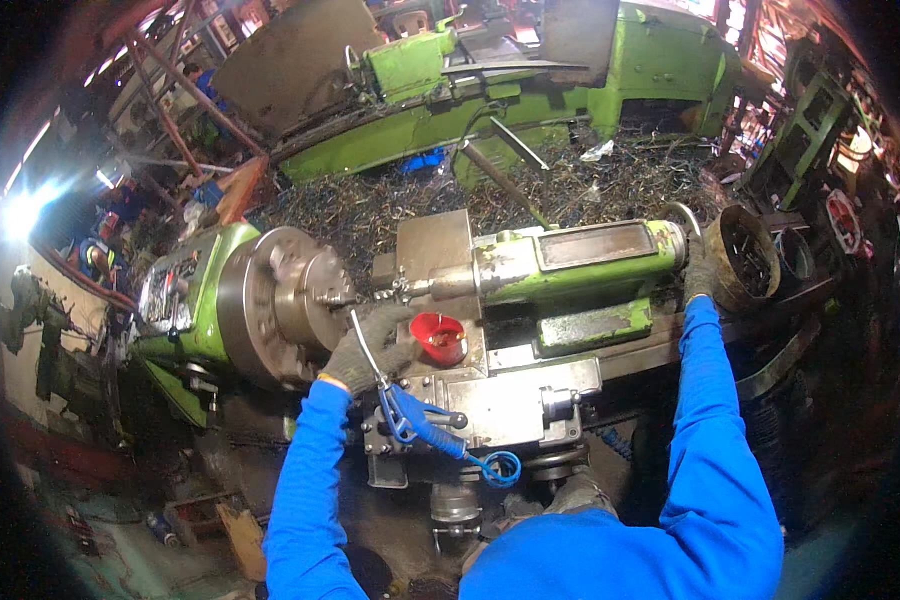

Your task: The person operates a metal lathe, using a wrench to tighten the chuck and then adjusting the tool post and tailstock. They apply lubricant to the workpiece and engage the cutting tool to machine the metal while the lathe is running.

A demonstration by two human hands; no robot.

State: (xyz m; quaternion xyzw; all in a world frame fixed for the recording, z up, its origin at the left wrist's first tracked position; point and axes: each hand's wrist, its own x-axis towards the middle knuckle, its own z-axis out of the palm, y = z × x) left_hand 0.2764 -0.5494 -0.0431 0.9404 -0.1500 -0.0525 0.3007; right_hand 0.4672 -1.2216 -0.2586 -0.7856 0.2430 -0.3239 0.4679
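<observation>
Head view, surface and room: one green lathe, laid across the middle. Steel carriage (510,400), bare-topped, oily and scuffed, below the spindle line. Round grey metal chuck (255,300), somewhat blurred, at left; green metal tailstock (615,277) at right. Spiral steel drill bit (397,290), mounted on the tailstock side, pointing at the chuck. Behind: a thick litter of curled metal swarf (340,190), then a second green machine (655,60). Round rust-brown metal bucket (727,282), with dark pieces inside, beyond the tailstock's right end. Far left: a glaring white lamp (22,215) and a person in a vest (98,258).

Left grip (388,347), in a grey-green work glove: beside the chuck, fingers partly bent, directed right; whether it holds anything, cannot tell. Red plastic cup (450,354), open-topped, contents indistinct: just right of the fingertips, contact uncertain, below the drill bit. Blue air gun (425,425) with a slim metal nozzle: body over the carriage, nozzle slanting up across the glove; contact uncertain.

Right grip (701,272), similarly gloved: narrow, closed on the rim of the curved silver metal handwheel (684,216) at the tailstock's outer end.
</observation>
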